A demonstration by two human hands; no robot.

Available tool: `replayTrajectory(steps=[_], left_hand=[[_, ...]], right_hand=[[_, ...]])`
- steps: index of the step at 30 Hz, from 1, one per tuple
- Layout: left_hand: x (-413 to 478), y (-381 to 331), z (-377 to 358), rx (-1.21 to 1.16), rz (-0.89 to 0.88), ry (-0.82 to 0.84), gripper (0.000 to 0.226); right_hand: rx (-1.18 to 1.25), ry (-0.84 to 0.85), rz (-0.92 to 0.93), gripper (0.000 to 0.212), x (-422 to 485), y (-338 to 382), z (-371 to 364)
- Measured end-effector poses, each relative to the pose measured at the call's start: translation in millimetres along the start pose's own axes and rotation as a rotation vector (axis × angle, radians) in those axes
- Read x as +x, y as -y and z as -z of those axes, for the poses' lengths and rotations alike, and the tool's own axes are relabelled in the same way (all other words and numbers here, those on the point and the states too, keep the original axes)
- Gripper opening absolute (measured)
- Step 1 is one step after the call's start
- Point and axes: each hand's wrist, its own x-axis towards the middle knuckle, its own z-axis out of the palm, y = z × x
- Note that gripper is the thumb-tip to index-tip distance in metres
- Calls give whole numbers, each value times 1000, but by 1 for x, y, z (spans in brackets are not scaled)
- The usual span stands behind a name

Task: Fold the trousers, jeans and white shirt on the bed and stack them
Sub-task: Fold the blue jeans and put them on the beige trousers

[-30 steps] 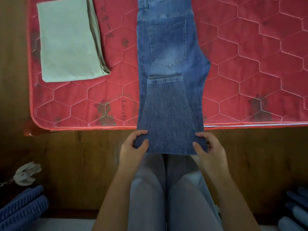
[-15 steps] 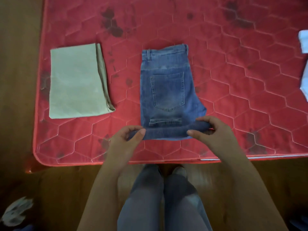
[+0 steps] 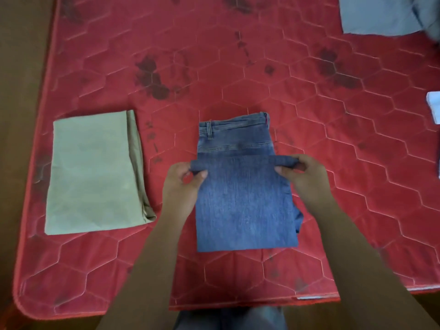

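The blue jeans (image 3: 245, 206) lie in the middle of the red mattress (image 3: 238, 67), folded into a short rectangle with the waistband at the far end. My left hand (image 3: 183, 184) pinches the left end of the folded layer's far edge. My right hand (image 3: 302, 175) pinches its right end. That edge sits just below the waistband. The folded pale green trousers (image 3: 95, 172) rest flat to the left, apart from the jeans. A white piece of cloth (image 3: 433, 106), possibly the shirt, peeks in at the right edge.
A grey-blue cloth (image 3: 381, 15) lies at the far right corner of the mattress. Dark stains mark the quilted cover. The brown wooden bed frame (image 3: 21, 67) borders the mattress on the left and front. My legs (image 3: 228, 317) are at the bottom.
Both hands have carried the lower part of the jeans up and away from me, folding it over the pocket area. The view has shifted further over the bed.
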Motion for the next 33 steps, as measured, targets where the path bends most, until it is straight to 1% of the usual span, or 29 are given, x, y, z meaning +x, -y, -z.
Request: replayTrajectory(steps=[2,4,8,11,13,16,18,25,27,30,31,32,33], left_hand=[[25,6,-14,-111,82,25,23],[50,12,-27,-118,113,10,21],[95,27,-50,-61,145,-45,13],[121,36,-62,-25,178,-82,15],[132,38,-65,11,158,-91,17],[149,40,-69,106,146,-120,10],[155,40,-71,158,137,-132,9],[166,42,-78,195,113,-202,15],[168,43,-78,197,113,-217,17],[166,42,-79,330,146,-207,17],[165,42,-78,399,128,-230,18],[164,43,-77,488,53,-280,21],[162,43,-77,581,-77,-327,25]], right_hand=[[90,-1,-69,15,26,-2,-9],[93,12,-79,13,52,-5,-20],[-56,36,-33,12,103,-11,-38],[-123,59,-11,12,138,-18,-49],[-159,70,23,12,150,-20,-55],[-214,64,84,16,165,-21,-62],[-259,48,116,18,172,-21,-65],[-470,-53,260,19,188,-21,-74],[-519,-48,267,22,192,-21,-76],[-533,-23,192,27,198,-18,-78],[-516,-32,165,30,199,-16,-78],[-512,-58,176,35,197,-14,-78],[-533,-102,240,39,193,-13,-79]])
